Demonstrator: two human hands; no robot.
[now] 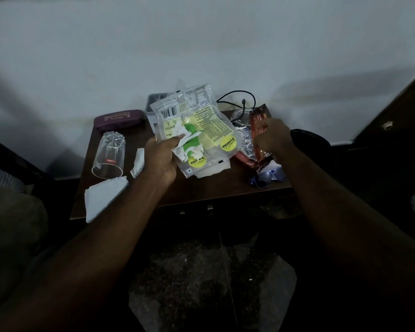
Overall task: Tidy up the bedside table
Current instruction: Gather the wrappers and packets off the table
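Two hands loaded over table [201, 190]. Left hand [162, 155] clenches packets [201, 121] and tissue wad [186, 140], centre; right hand [272, 137] grips red wrapper [258, 124], far right. Risk: overfull left grip sheds packets; lifted wrapper may drag sunglasses [267, 177] off near-right edge.

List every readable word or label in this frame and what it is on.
"PRINCE OPTICALS": purple spectacle case.
"Premia": yellow circles on the clear packets, gripped by the left hand.
Red mark on the glass, packets' fine print, brown wrapper in the right hand: too blurred.
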